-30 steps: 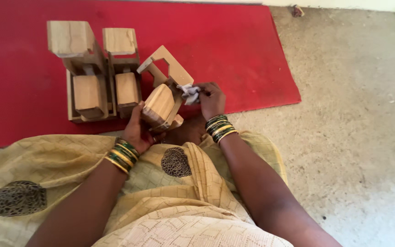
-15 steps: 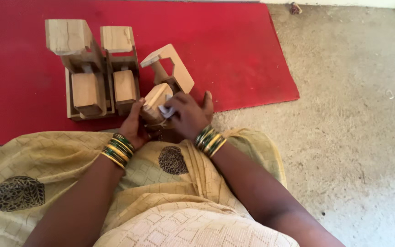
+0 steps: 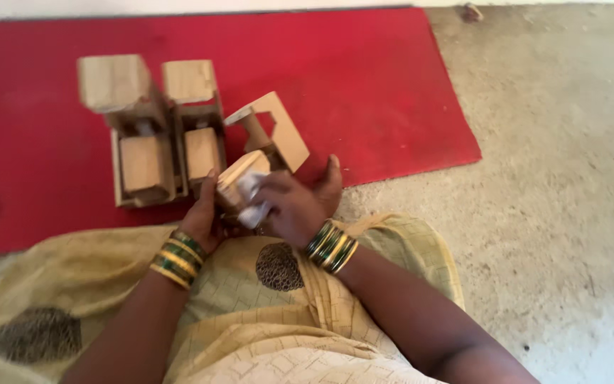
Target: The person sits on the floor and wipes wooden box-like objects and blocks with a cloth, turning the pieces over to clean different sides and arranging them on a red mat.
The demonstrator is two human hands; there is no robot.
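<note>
My left hand [image 3: 206,217] grips a small wooden block piece [image 3: 239,176] from below, over my lap. My right hand [image 3: 294,205] lies across its front and presses a crumpled white cloth [image 3: 252,200] against the wood. Both wrists carry green and gold bangles. Just beyond my hands an open wooden frame piece [image 3: 276,131] rests tilted on the red mat [image 3: 364,85]. Two finished wooden pieces [image 3: 128,128] [image 3: 195,117] stand side by side on the mat to the left.
Yellow patterned fabric [image 3: 94,284] covers my lap and spreads to the left. Bare grey concrete floor [image 3: 556,213] lies to the right of the mat. A small dark object [image 3: 472,12] sits at the mat's far right corner.
My right hand has come down over the block with the white cloth, covering its front. The block has sunk lower toward my lap, and the view has shifted slightly.
</note>
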